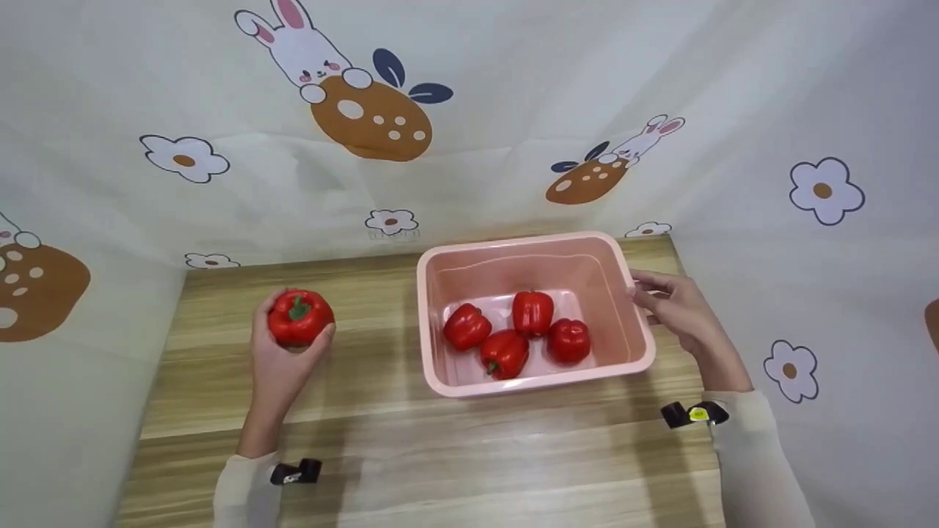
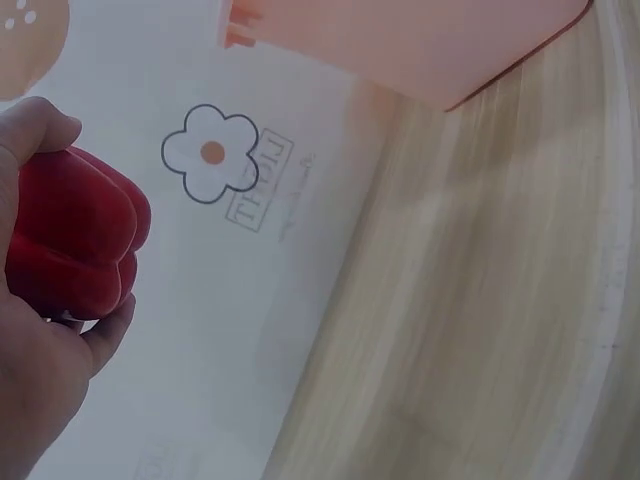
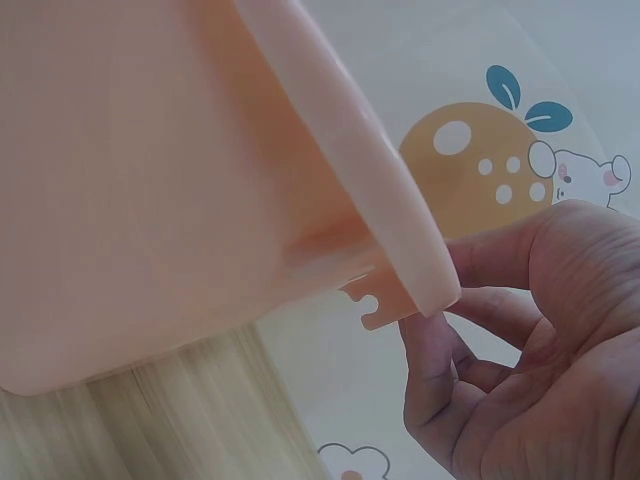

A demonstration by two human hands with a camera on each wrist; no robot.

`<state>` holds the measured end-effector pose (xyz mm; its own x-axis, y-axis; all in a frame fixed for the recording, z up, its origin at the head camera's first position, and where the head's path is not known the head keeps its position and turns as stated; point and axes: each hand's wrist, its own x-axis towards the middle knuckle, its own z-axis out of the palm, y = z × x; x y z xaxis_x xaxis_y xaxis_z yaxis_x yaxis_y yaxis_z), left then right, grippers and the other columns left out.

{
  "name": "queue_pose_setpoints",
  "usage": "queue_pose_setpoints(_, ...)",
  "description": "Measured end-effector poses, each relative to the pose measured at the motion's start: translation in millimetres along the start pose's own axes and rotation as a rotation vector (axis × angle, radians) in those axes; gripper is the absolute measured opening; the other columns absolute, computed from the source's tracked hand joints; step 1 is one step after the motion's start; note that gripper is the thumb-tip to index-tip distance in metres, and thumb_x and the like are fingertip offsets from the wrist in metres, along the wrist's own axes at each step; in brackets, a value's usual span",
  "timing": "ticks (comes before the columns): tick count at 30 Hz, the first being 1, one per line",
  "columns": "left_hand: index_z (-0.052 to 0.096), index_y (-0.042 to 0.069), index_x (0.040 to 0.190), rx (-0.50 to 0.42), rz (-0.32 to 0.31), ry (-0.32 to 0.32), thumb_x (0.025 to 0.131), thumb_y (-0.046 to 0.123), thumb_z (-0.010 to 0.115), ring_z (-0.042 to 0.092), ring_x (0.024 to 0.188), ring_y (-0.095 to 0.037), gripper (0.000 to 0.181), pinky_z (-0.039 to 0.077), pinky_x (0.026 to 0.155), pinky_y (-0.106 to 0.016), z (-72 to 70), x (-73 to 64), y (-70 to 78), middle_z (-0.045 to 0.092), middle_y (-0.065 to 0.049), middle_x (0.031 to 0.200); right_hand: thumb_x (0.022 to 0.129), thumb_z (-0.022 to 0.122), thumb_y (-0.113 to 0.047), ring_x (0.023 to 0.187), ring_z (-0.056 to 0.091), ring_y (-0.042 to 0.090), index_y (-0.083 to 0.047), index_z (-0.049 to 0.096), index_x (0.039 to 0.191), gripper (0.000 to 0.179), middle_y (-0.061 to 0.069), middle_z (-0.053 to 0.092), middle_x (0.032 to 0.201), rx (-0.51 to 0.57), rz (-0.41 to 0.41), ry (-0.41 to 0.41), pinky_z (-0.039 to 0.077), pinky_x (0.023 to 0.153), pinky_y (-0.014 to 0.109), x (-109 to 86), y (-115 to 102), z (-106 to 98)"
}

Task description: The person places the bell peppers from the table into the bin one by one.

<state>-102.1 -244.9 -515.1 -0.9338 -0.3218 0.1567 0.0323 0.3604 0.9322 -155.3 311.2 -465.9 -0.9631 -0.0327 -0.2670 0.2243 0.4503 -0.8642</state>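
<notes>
My left hand grips a red bell pepper, its green stem facing up in the head view. In the left wrist view, fingers and thumb curl round the sides of this pepper. My right hand pinches the right rim of a pink plastic bin. The right wrist view has the thumb and fingers of that hand at the rim, partly hidden by it. Several red bell peppers lie on the floor of the bin.
The bin stands on a wood-grain table, towards its back right. Behind and at both sides hangs a pale cloth printed with rabbits and flowers. A dark wrist camera sits on the left sleeve, another on the right.
</notes>
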Motion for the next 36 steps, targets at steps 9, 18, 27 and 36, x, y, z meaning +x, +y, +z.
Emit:
queue_pose_setpoints(9, 0.044, 0.016, 0.146, -0.109, 0.071, -0.087, 0.077, 0.008, 0.084, 0.047, 0.125, -0.012, 0.080, 0.053, 0.089, -0.012, 14.0, 10.4, 25.1, 0.052, 0.002, 0.139, 0.100, 0.062, -0.019, 0.087, 0.067, 0.008, -0.006, 0.055, 0.144, 0.047, 0.023, 0.060, 0.121, 0.030, -0.004, -0.001, 0.063, 0.073, 0.031, 0.4, 1.1, 1.3)
queue_pose_setpoints(18, 0.042, 0.013, 0.146, -0.126, 0.131, -0.169, 0.076, 0.009, 0.086, 0.049, 0.126, -0.013, 0.083, 0.053, 0.091, -0.013, 34.7, 17.0, 40.9, 0.051, 0.000, 0.142, 0.100, 0.061, -0.018, 0.086, 0.068, 0.008, -0.008, 0.054, 0.145, 0.047, 0.020, 0.058, 0.120, 0.044, 0.020, -0.001, 0.063, 0.072, 0.029, -0.2, -0.2, 0.1)
queue_pose_setpoints(27, 0.041, 0.006, 0.146, -0.117, 0.179, -0.211, 0.074, 0.002, 0.085, 0.050, 0.127, -0.018, 0.084, 0.052, 0.092, -0.011, 56.7, 18.1, 52.5, 0.052, -0.011, 0.142, 0.100, 0.062, -0.020, 0.085, 0.068, 0.008, -0.007, 0.053, 0.145, 0.048, 0.018, 0.060, 0.117, 0.055, 0.028, 0.005, 0.063, 0.073, 0.030, -2.0, -1.2, -0.6)
queue_pose_setpoints(36, 0.043, 0.011, 0.145, -0.119, 0.227, -0.254, 0.075, 0.010, 0.087, 0.052, 0.127, -0.013, 0.083, 0.054, 0.095, -0.016, 68.6, 19.8, 62.7, 0.053, 0.001, 0.142, 0.099, 0.062, -0.019, 0.084, 0.068, 0.008, -0.006, 0.056, 0.143, 0.046, 0.009, 0.060, 0.108, 0.053, 0.014, 0.004, 0.063, 0.073, 0.032, -0.8, -0.1, -0.5)
